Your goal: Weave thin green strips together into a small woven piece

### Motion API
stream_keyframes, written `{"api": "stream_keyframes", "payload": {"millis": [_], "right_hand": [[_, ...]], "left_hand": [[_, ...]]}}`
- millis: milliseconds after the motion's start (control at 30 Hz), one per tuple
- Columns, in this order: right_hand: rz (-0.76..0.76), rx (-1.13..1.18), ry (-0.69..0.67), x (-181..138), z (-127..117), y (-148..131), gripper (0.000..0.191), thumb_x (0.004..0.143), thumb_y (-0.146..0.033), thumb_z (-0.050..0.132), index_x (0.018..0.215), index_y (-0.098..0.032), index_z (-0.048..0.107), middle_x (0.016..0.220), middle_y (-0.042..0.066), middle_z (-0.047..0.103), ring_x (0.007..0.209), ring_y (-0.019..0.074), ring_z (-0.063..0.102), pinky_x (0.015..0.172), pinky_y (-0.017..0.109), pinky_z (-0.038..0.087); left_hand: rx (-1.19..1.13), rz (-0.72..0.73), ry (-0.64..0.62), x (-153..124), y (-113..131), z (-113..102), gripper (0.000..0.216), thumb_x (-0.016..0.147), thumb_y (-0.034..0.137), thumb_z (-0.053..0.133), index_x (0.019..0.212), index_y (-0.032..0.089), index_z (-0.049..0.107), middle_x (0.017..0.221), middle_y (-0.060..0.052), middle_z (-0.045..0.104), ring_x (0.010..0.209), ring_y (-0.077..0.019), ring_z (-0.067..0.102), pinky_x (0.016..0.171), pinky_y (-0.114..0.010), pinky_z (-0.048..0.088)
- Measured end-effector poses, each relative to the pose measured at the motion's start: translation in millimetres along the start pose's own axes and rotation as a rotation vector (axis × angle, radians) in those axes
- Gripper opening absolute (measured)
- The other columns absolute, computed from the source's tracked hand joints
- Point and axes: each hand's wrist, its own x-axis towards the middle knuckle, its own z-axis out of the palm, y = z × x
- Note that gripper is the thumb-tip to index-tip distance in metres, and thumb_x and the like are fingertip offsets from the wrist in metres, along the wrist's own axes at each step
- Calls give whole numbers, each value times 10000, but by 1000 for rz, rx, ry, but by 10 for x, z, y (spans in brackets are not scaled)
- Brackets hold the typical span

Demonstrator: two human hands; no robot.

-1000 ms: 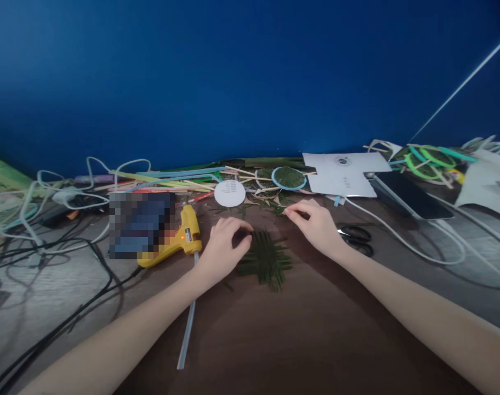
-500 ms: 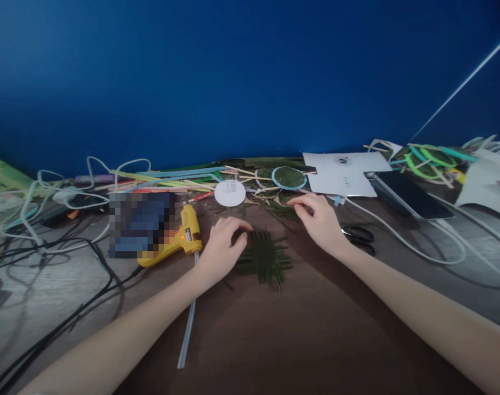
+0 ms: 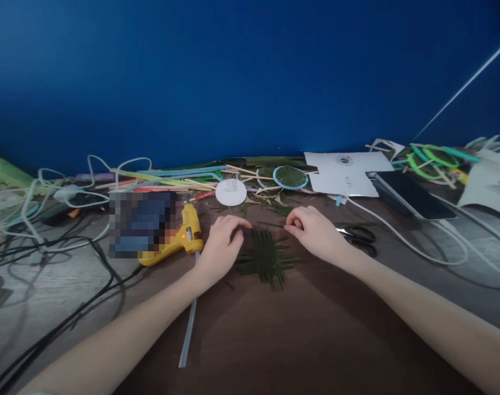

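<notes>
A small mat of interlaced dark green leaf strips (image 3: pixel 266 257) lies flat on the brown table in front of me. At its upper left edge is my left hand (image 3: pixel 223 241), its index finger stretched out to the mat's corner and the thumb apart from it. My right hand (image 3: pixel 313 230) is above the mat's right side, thumb and index finger pinched on one end of a thin dark leaf strip (image 3: pixel 270 224). This strip runs leftward just above the mat, towards my left fingertip. Whether the strip touches the mat is hard to make out.
Left of my hand lie a yellow glue gun (image 3: pixel 186 230) with a clear glue stick (image 3: pixel 188 334) and a blurred-out dark device (image 3: pixel 143 225). Black scissors (image 3: pixel 359 236) and a phone (image 3: pixel 416 195) are at right. A white disc (image 3: pixel 231 192), blue-rimmed green disc (image 3: pixel 290 177), white card (image 3: pixel 348 174) and cables stand behind.
My right hand has come nearer and slightly down from the leaf scraps at the back, and a thin leaf strip now shows in its pinch. My left hand has barely moved.
</notes>
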Motion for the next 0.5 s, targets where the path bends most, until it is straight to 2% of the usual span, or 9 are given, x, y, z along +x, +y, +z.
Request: {"api": "stream_keyframes", "payload": {"millis": [333,500], "right_hand": [[-42,-3,58,0,62,45,121,811,-194,487,690,-195,499,687,35,537,742,199,460,656,307,341],[-34,37,75,38,-32,59,121,801,-177,469,689,-194,511,680,37,528,733,203,456,668,326,356]], "left_hand": [[-6,-10,-14,-8,17,-18,210,797,80,402,852,206,561,910,-11,602,960,-194,494,898,-373,368],[-4,-19,-21,-9,24,-21,205,799,85,400,849,204,559,907,-16,598,959,-199,491,892,-381,369]]}}
